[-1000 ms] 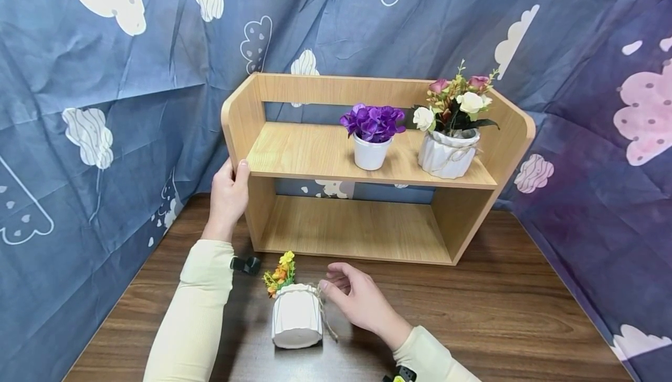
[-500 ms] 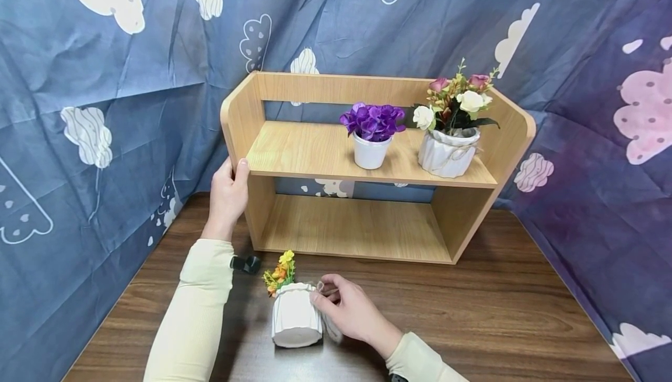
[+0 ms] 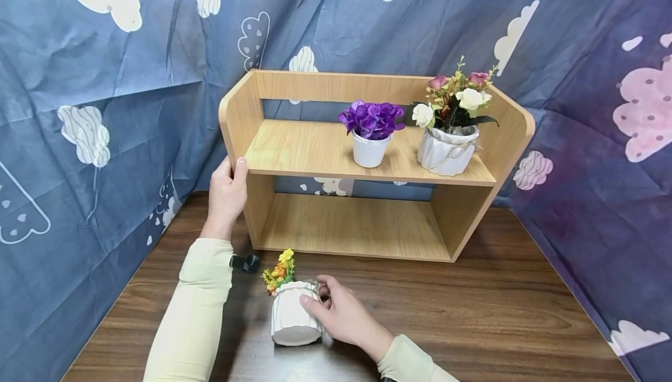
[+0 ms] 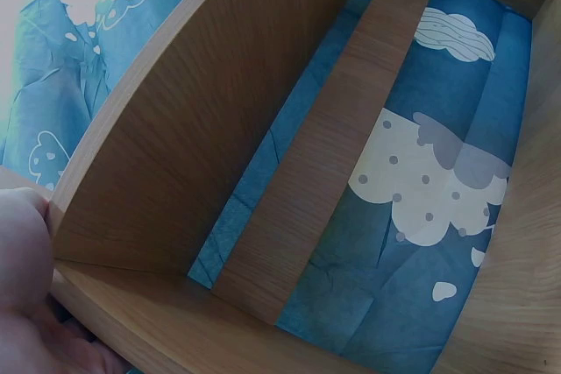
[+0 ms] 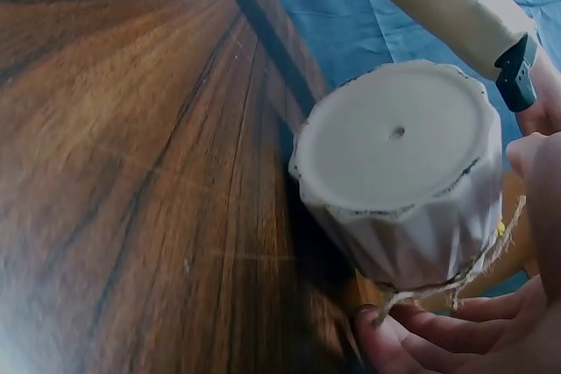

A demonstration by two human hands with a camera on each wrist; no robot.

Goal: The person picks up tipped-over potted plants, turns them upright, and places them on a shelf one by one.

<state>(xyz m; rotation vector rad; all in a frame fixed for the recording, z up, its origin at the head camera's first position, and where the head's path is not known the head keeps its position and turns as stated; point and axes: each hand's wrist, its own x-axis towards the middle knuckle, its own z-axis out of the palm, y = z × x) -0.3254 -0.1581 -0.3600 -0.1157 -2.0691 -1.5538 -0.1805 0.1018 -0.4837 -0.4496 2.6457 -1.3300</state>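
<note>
White pot (image 3: 294, 315) is in your R hand (image 3: 343, 315): thumb on its wall, fingers curled round its 3 o'clock side. It lies tipped on the surface (image 3: 499, 312), base twd you, twine (image 5: 457, 283) nr rim, yellow-orange flowers (image 3: 280, 272) at 11 o'clock. L hand (image 3: 227, 195), farther up at 11, grips the shelf unit (image 3: 357, 227). On top, 1 o'clock: purple-flower pot (image 3: 370, 151), rose pot (image 3: 446, 151) at its 3.
</note>
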